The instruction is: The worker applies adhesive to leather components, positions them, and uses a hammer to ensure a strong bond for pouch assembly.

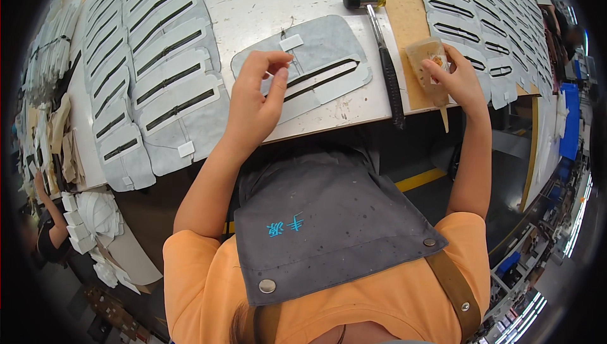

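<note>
A grey fabric panel (332, 34) lies flat on the white worktop, bearing a white piece with two black strips across it. Over the panel's left part hovers my left hand (256, 101), fingers curled and a small gap between thumb and forefinger; nothing shows in them. A small white tag (291, 42) sits on the panel just beyond those fingertips. At the worktop's front edge my right hand (463, 78) grips a translucent, yellowish squeeze bottle (416, 60). Its narrow nozzle (445, 118) points down toward me, past the edge.
Between panel and bottle lies a hammer (388, 75), black handle toward me. Rows of overlapping grey panels (167, 82) cover the left side, and more panels (449, 9) spread at the right. White bundles (95, 217) stand lower left, near another person's arm (54, 214).
</note>
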The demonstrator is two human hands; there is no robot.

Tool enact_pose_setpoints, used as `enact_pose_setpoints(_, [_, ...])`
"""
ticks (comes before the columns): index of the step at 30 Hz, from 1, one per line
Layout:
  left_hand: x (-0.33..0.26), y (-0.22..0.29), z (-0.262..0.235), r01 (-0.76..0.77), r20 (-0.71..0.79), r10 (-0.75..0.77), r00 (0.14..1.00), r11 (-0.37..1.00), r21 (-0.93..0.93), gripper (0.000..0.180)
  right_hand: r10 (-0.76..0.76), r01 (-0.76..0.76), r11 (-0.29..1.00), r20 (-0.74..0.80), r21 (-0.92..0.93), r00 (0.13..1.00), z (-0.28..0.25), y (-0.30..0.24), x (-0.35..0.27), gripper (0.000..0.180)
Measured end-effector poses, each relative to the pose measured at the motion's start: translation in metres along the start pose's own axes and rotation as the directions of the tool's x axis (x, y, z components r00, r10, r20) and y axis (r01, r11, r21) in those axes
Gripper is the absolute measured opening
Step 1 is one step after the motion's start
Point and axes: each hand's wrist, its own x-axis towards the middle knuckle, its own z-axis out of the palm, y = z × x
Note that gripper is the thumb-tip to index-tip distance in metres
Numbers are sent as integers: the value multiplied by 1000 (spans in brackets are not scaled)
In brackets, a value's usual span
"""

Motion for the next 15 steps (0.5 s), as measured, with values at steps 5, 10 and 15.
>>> enact_pose_setpoints(5, [0, -2, 31, -131, 172, 110, 979, 985, 115, 19, 47, -13, 760, -36, 650, 998, 6, 46, -6, 50])
enact_pose_setpoints(10, [4, -3, 63, -289, 238, 216, 947, 897, 335, 23, -622, -221, -314, -24, 924, 782, 40, 26, -13, 77])
enact_pose_setpoints(15, [4, -11, 56, -202, 266, 118, 957, 928, 314, 19, 63, 180, 123, -189, 976, 980, 58, -2, -33, 85])
